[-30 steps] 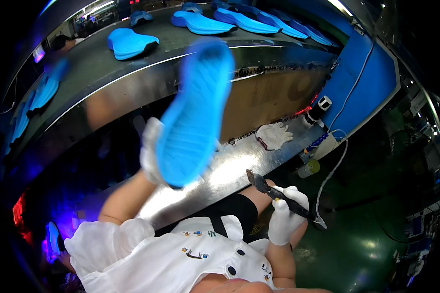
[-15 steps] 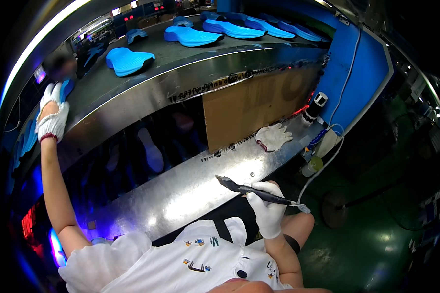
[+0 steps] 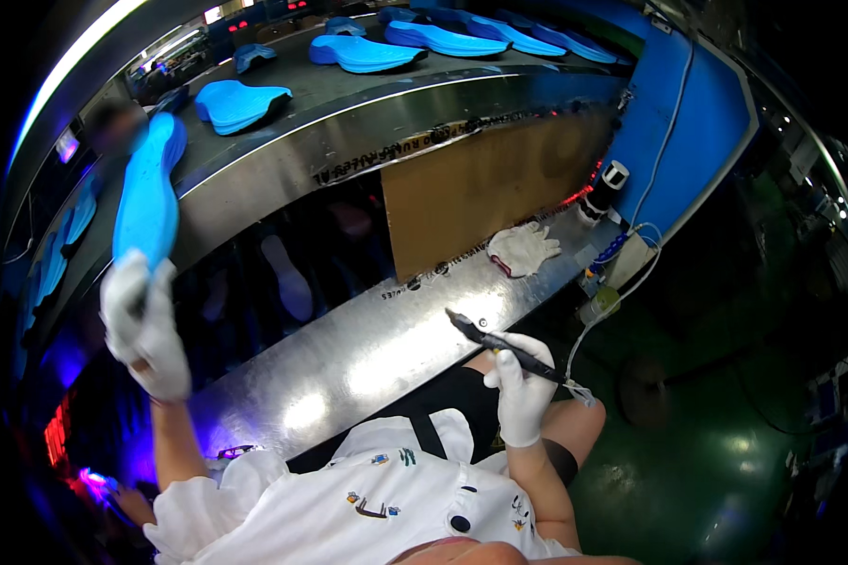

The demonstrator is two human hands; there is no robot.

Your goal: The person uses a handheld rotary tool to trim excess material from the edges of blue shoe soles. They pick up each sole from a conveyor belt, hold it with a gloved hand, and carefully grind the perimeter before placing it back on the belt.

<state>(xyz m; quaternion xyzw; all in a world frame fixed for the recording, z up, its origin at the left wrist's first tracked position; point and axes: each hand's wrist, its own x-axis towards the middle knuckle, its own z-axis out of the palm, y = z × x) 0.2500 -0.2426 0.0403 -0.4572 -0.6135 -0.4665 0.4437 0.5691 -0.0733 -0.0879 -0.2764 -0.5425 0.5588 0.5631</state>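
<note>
My left hand, in a white knit glove, grips one end of a bright blue shoe sole. The sole hangs lengthwise in front of the conveyor's near edge, its far end raised toward a blurred patch. My right hand, in a white glove, is closed around a slim black-handled brush. Its dark tip points up and left over the metal ledge, and clear plastic shows at its rear end. The right hand is held over my lap, well apart from the sole.
More blue soles lie spaced along the dark conveyor belt. A cardboard sheet stands under its metal edge. On the ledge rests a white glove, beside a black-and-white cylinder. A pale cable hangs along the blue panel.
My left hand has come back from the belt's far left, bringing the blue sole nearer me. The brush in my right hand has shifted slightly right and tilted more steeply.
</note>
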